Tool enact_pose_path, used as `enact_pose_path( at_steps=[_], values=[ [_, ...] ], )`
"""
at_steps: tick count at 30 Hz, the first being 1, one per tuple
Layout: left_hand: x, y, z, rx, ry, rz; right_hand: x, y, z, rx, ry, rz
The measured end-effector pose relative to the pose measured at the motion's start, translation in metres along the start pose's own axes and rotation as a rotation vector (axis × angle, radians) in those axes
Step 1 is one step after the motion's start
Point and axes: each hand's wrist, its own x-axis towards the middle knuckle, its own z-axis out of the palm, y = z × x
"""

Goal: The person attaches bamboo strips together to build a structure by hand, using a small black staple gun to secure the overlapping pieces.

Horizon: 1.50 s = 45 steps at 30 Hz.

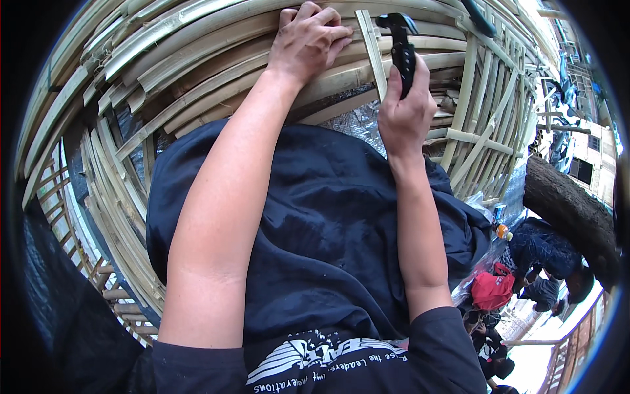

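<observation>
My right hand (408, 121) is closed around the black handle of a hammer (401, 56), its curved head pointing up and away from me. Just left of the hammer, a narrow pale bamboo strip (373, 56) crosses over the long split bamboo lengths (216, 49). My left hand (307, 43) rests on those lengths, fingers curled and pinched together near the crossing strip. Whatever its fingertips hold, if anything, is too small or hidden to make out. Dark cloth (328, 217) covers my lap below both forearms.
A lattice of bamboo strips (485, 111) stands on the right, with a thick tree trunk (567, 213) beyond it. Other people (545, 246) and a red bag (492, 287) are at lower right. More split bamboo (118, 210) runs along the left.
</observation>
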Motion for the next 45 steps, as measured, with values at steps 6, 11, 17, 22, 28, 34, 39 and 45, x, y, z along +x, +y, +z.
enact_pose_path(
  at_steps=[6,11,17,22,28,34,39,45],
  values=[
    [0.004,0.001,-0.004,0.064,0.013,0.03,0.001,-0.001,0.0,0.052,0.068,-0.078],
    [0.0,0.006,-0.005,-0.021,-0.027,0.001,-0.006,-0.005,-0.002,0.005,0.076,-0.007],
    [0.001,0.003,-0.007,-0.027,-0.011,0.01,-0.005,-0.004,-0.004,-0.094,-0.033,0.018],
    [-0.002,0.005,-0.004,-0.045,0.018,0.037,-0.014,0.002,0.002,0.132,0.342,-0.064],
    [0.003,0.004,-0.003,-0.01,-0.002,0.014,-0.012,-0.006,0.007,0.127,0.318,-0.053],
    [0.004,0.003,-0.003,-0.027,0.024,0.022,-0.016,0.001,0.007,0.122,0.388,-0.085],
    [-0.003,0.004,0.0,-0.037,0.058,0.056,-0.009,-0.003,0.002,0.064,0.201,-0.041],
    [0.002,0.004,-0.001,-0.034,0.037,0.038,-0.013,0.004,0.006,0.026,0.265,-0.116]
  ],
)
